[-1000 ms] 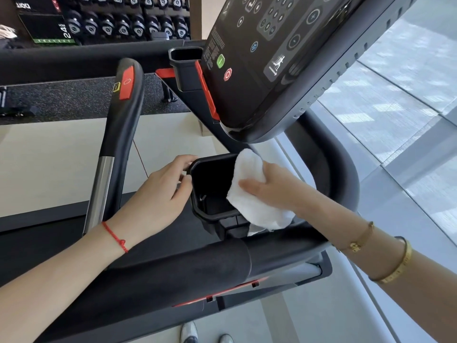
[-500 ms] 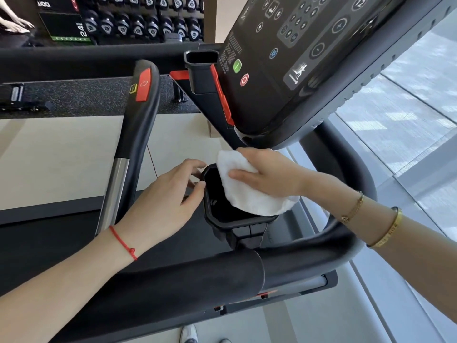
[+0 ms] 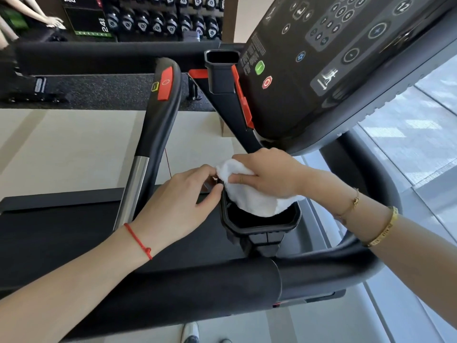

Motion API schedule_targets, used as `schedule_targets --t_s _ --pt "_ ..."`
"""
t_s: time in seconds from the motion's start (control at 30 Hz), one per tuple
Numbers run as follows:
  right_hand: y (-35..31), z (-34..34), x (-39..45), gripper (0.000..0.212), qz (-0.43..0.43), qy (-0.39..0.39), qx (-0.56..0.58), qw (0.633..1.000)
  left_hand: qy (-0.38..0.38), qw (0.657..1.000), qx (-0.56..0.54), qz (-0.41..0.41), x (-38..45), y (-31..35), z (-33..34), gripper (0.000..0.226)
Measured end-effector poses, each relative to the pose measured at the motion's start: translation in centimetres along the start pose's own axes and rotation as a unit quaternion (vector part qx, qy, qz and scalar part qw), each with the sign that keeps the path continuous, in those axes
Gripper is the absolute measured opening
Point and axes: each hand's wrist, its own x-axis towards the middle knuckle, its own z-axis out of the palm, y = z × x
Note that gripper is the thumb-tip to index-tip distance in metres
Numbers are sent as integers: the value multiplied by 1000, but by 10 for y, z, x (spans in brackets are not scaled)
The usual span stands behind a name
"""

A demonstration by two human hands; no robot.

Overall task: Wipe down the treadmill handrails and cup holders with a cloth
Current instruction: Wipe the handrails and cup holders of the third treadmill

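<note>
A black cup holder (image 3: 262,225) sits below the treadmill console. My right hand (image 3: 269,173) grips a white cloth (image 3: 249,198) and presses it on the holder's far left rim, part of the cloth hanging into the opening. My left hand (image 3: 178,204) pinches the holder's left rim, its fingertips touching the cloth's edge. A second cup holder (image 3: 221,70) stands further back. A thick black handrail (image 3: 197,290) crosses in front of me and curves up on the right. An upright handle (image 3: 158,125) with a red button rises on the left.
The console (image 3: 346,58) with green and red buttons overhangs the cup holder closely. The treadmill belt (image 3: 49,231) lies at left. Dumbbell racks (image 3: 160,21) line the back wall. A window floor area (image 3: 420,134) is at right. Shoes (image 3: 190,334) show at the bottom.
My right hand has slid the cloth from the holder's right side up and across to its far left rim. My left hand's fingers have closed in on the rim beside the cloth.
</note>
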Motion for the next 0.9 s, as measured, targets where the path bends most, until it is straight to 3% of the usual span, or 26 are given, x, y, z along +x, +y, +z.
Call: schedule_targets --t_s 0.1,0.23,0.3,0.43,0.53,0.63,0.77,0.9 --pt "10 7 -15 38 58 41 11 997 3 1000 -2 -1 -1 0 0 25" --pt "19 11 -41 41 167 48 166 971 1 1000 -5 0 -1 -1 1 30" --pt "20 12 -51 61 241 21 231 942 0 1000 -12 3 0 -1 2 33" --pt "20 23 -73 67 336 -44 306 890 -2 1000 -16 12 -1 -1 4 34" --pt "17 25 -76 77 362 -61 284 886 -11 999 -19 23 -1 0 6 39" --pt "15 16 -65 64 352 -53 268 895 -18 999 -14 31 -1 1 8 43" --pt "16 10 -55 43 326 -19 330 886 -24 999 -24 28 1 -2 10 43" --pt "7 16 -69 59 343 -34 303 888 -25 999 -24 29 2 -4 12 41"
